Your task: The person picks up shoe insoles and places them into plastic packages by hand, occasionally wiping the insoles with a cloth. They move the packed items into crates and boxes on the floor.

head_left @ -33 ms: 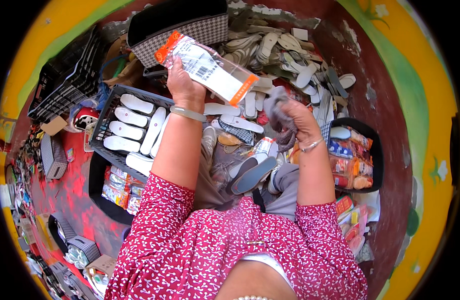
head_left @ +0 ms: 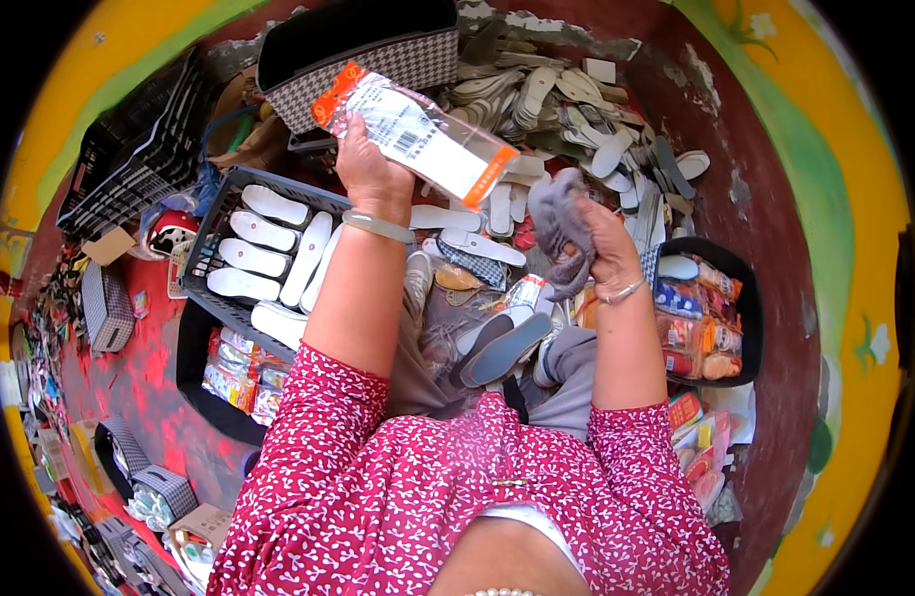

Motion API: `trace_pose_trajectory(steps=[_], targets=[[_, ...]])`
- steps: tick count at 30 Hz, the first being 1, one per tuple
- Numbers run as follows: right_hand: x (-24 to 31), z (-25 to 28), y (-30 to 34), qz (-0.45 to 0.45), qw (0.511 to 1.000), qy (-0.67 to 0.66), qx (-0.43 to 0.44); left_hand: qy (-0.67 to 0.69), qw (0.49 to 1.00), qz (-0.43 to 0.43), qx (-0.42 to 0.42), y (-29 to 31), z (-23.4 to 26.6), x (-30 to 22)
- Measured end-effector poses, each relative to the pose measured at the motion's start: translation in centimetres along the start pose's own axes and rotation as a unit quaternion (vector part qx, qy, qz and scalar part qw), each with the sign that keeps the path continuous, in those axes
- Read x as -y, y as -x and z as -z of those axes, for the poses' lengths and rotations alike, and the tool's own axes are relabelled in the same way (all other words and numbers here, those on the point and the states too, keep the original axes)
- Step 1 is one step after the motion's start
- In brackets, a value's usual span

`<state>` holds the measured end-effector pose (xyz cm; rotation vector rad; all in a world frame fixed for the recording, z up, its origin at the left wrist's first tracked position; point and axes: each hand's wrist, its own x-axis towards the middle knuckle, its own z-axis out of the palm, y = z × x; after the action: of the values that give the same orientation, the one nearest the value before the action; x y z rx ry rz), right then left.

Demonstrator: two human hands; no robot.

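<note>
My left hand is closed on a clear plastic packet of insoles with orange ends and a white label, held up and tilted. To its right, my right hand grips a crumpled grey cloth that hangs a little apart from the packet. Below the cloth, between my legs, lie dark grey-blue insoles. Near my left forearm, white insoles lie in rows in a dark plastic crate.
A heap of loose insoles covers the far floor by the wall. A houndstooth box stands far left of it, beside stacked black crates. Black bins of packaged goods stand at right and left.
The grey cloth has shifted slightly and spread out more in my right hand. The packet in my left hand has barely moved.
</note>
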<state>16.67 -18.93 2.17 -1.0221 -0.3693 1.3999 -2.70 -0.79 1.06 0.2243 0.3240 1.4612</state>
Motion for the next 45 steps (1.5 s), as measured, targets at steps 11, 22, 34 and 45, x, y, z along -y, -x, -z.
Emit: trace_pose_trajectory(steps=[11,22,34,45], targets=[[-4.9,-2.2,-3.2,-0.001,0.994,-0.094,0.055,-0.017,0.998,0.004,0.066,3.8,-1.8,3.3],[-2.8,0.0,-4.1,0.214,0.973,0.001,-0.082,-0.229,0.933,0.223,0.167,6.1,-0.4,5.7],[-1.7,1.5,-3.3,0.12,0.987,-0.08,-0.072,-0.11,0.974,0.173,0.097,4.8,-0.7,4.6],[-3.8,0.3,-4.8,0.113,0.99,-0.079,-0.043,-0.216,0.935,0.176,0.219,6.7,-0.3,6.4]])
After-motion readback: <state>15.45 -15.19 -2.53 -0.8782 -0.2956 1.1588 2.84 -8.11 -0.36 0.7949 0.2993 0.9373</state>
